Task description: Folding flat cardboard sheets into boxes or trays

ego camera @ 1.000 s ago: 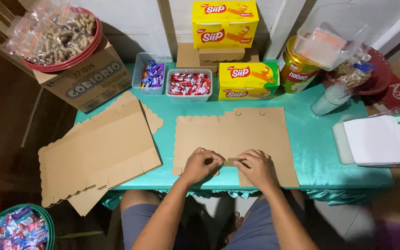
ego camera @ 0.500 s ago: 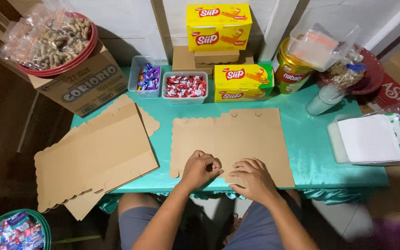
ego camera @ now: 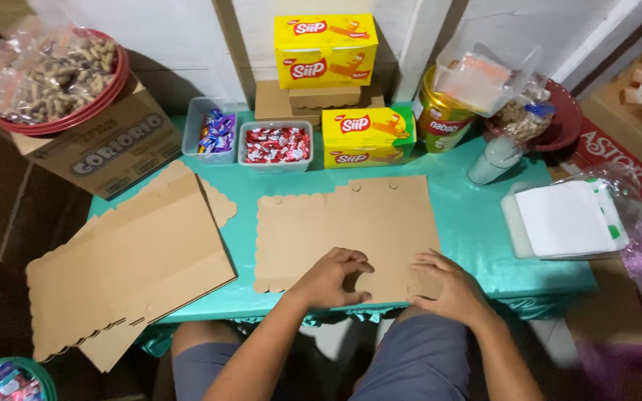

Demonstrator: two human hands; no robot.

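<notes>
A flat brown cardboard box blank (ego camera: 347,223) with a scalloped left edge lies on the turquoise table (ego camera: 477,223) in front of me. My left hand (ego camera: 332,278) presses on its near edge, fingers curled over a flap. My right hand (ego camera: 447,286) rests on the blank's near right corner, fingers spread over the card. Both hands touch the same blank, a short gap apart.
A stack of the same blanks (ego camera: 128,260) overhangs the table's left end. At the back stand two clear tubs of wrapped sweets (ego camera: 276,145), yellow snack boxes (ego camera: 365,134), a round tin (ego camera: 440,119) and a tray of peanut bags (ego camera: 50,70). White bags (ego camera: 566,219) lie at the right.
My right hand has slid right along the blank's near edge to its corner. My left hand stayed near the middle. The view has shifted so everything sits further left.
</notes>
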